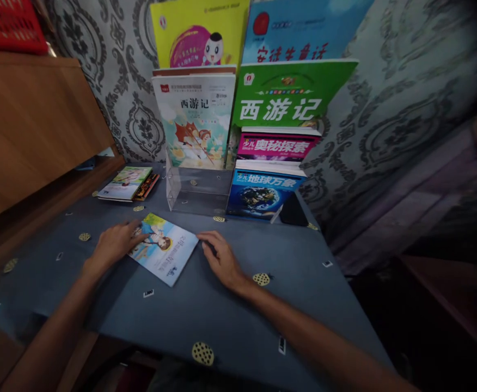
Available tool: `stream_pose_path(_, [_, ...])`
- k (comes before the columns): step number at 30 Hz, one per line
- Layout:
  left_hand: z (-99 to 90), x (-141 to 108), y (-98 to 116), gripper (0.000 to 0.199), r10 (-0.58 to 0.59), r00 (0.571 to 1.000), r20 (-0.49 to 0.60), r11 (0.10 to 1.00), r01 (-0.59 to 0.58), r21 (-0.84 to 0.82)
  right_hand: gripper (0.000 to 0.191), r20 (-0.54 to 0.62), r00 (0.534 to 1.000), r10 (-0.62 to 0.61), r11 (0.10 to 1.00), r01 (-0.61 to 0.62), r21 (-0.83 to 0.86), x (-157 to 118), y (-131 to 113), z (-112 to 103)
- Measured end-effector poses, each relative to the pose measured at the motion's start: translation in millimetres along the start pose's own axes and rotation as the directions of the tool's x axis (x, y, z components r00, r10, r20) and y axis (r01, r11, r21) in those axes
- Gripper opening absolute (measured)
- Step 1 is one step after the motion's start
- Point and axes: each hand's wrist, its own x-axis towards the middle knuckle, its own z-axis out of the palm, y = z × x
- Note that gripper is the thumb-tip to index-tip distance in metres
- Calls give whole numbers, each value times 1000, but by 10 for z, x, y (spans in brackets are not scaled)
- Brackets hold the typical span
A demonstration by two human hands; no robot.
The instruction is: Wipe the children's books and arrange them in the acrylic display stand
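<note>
A thin children's picture book (163, 250) with a blue cover and a cartoon child lies turned at an angle on the cloth-covered table. My left hand (116, 242) is at its left side, the thumb over the cover and the fingers closed about the edge. On the other side, my right hand (222, 261) rests near the table with its fingers stretched toward the book's right corner. Its fingertips are at that corner, and the thumb stands slightly apart. Behind the book is a clear plastic book stand (197, 201), whose lower left compartment holds nothing.
Several books fill the stand, including a white storybook (195, 122), a green book (291, 98) and a blue earth book (261, 196). A small book pile (126, 182) lies at back left. A dark flat object (293, 211) sits right of the stand. A wooden cabinet (30, 120) borders the left.
</note>
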Motion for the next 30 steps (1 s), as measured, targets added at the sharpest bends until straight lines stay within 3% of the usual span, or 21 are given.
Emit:
stream_pose_path(4, [-32, -109, 252, 54, 82, 995, 60, 996, -80, -34, 27, -23, 999, 37, 998, -38, -52, -54, 148, -169])
stream_pose_path(9, [-47, -210, 555, 53, 199, 978, 59, 978, -194, -78, 26, -77, 993, 90, 993, -96, -74, -160, 299, -490])
stream_pose_path(15, [21, -196, 694, 51, 324, 946, -2, 933, -319, -165, 27, -150, 979, 141, 983, -157, -99, -302, 394, -830])
stream_pose_path(19, [75, -206, 836, 53, 418, 908, -29, 883, -414, -222, 28, -156, 978, 140, 980, -159, -119, -380, 413, -946])
stream_pose_path(25, [145, -291, 1240, 52, 563, 824, -61, 778, -553, -298, 28, -226, 958, 175, 950, -224, -217, -520, 509, -1177])
stream_pose_path(30, [62, -274, 1461, 50, 634, 773, -11, 736, -608, -299, 29, -263, 950, 171, 922, -248, -296, -631, 604, -1344])
